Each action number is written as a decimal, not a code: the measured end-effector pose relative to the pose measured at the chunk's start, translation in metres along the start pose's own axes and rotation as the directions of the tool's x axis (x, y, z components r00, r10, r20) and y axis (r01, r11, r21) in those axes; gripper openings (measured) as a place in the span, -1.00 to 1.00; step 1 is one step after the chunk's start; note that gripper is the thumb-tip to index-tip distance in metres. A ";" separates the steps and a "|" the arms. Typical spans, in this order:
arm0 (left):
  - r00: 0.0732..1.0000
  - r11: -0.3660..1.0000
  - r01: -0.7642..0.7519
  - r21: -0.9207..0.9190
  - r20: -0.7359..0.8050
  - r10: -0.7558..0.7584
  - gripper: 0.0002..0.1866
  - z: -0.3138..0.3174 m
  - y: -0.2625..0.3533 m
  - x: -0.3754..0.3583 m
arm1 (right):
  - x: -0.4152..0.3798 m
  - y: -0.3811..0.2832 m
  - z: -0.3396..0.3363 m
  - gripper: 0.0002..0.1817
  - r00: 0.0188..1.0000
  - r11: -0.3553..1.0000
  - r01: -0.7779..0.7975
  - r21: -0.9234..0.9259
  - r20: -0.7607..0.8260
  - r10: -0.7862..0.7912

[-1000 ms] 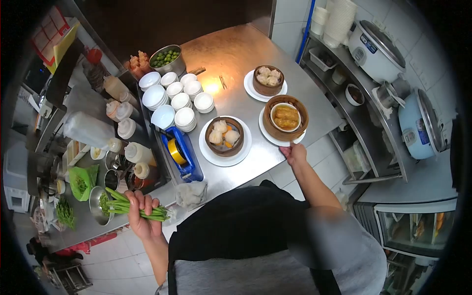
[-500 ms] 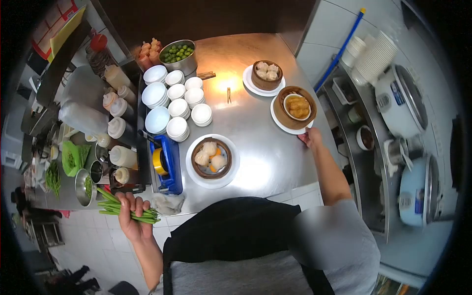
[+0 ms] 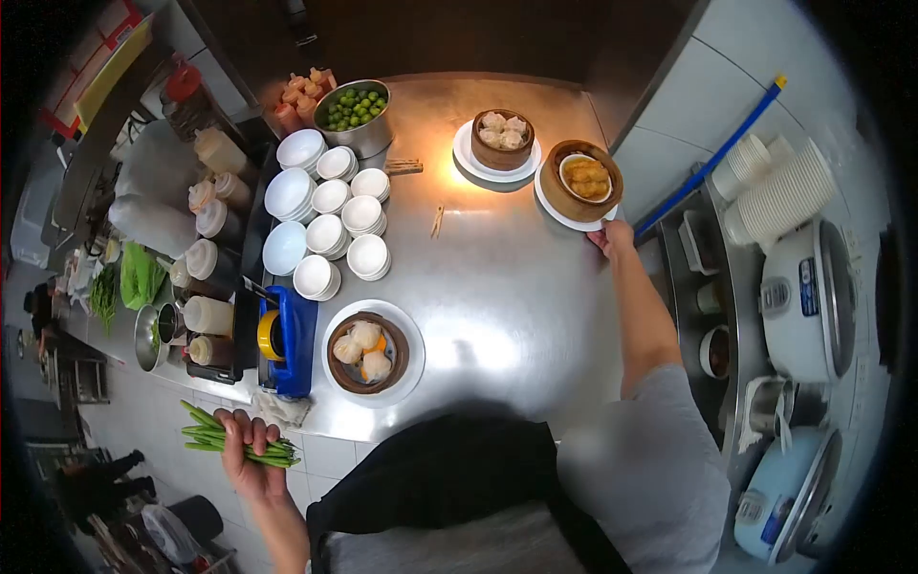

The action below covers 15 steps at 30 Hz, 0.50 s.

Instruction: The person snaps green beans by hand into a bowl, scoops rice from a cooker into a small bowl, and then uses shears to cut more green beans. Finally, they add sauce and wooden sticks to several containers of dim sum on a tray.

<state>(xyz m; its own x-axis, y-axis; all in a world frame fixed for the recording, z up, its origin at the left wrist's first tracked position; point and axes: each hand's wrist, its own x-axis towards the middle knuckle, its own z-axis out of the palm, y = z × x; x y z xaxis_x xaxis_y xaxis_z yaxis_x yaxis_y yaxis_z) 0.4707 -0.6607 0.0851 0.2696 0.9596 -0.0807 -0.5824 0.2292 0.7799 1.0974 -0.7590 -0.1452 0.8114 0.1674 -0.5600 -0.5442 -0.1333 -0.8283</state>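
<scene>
My left hand (image 3: 251, 450) is closed around a bunch of green vegetable stalks (image 3: 206, 436), held over the floor in front of the counter's near edge. On the right, my right hand (image 3: 612, 235) grips the near rim of a white plate (image 3: 566, 220). That plate carries a bamboo steamer (image 3: 612, 191) with a small bowl of yellowish-brown food (image 3: 585, 179) inside. My right fingers are partly hidden under the rim. Just behind and to the left, another steamer (image 3: 503, 142) of pale dumplings rests on its own plate. A third steamer (image 3: 368, 352), holding dumplings with orange pieces, sits on a plate nearer me.
Stacked white bowls (image 3: 325, 234) fill the counter's left part, beside a steel pot of green limes (image 3: 355, 120). A wooden clip (image 3: 437, 222) lies mid-counter. Sauce bottles (image 3: 208, 316) and a blue tape dispenser (image 3: 295, 340) line the left. Shelves with cookers (image 3: 808, 297) stand right.
The view has turned and shifted, so the counter sits differently in frame. My left hand, still around the stalks, appears farther from the counter edge. My right hand stays on the plate rim.
</scene>
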 end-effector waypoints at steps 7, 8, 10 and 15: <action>0.997 0.999 -0.029 0.042 -0.069 0.032 -0.91 0.015 -0.001 -0.005 | 0.024 -0.024 0.049 -0.84 0.990 0.991 0.131 -0.010 0.050 -0.130; 0.996 0.999 -0.030 0.042 -0.082 0.033 -0.90 0.016 -0.001 -0.004 | 0.037 -0.022 0.054 -0.85 0.983 0.984 0.150 0.092 0.088 -0.159; 0.994 0.999 -0.028 0.041 -0.103 0.032 -0.88 0.015 -0.001 -0.003 | 0.057 -0.010 0.067 -0.87 0.969 0.956 0.199 0.217 0.103 -0.225; 0.988 0.999 -0.011 0.036 -0.151 0.016 -0.85 0.006 0.001 0.006 | -0.013 0.029 0.139 -0.91 0.552 0.538 0.790 -0.294 -0.043 -0.833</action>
<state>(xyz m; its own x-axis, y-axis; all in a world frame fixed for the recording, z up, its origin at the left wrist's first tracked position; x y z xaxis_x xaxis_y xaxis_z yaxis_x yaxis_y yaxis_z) 0.4758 -0.6557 0.0891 0.1415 0.9768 -0.1605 -0.5572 0.2127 0.8027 1.0414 -0.6288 -0.1647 0.9101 0.1613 0.3817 0.4105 -0.2262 -0.8833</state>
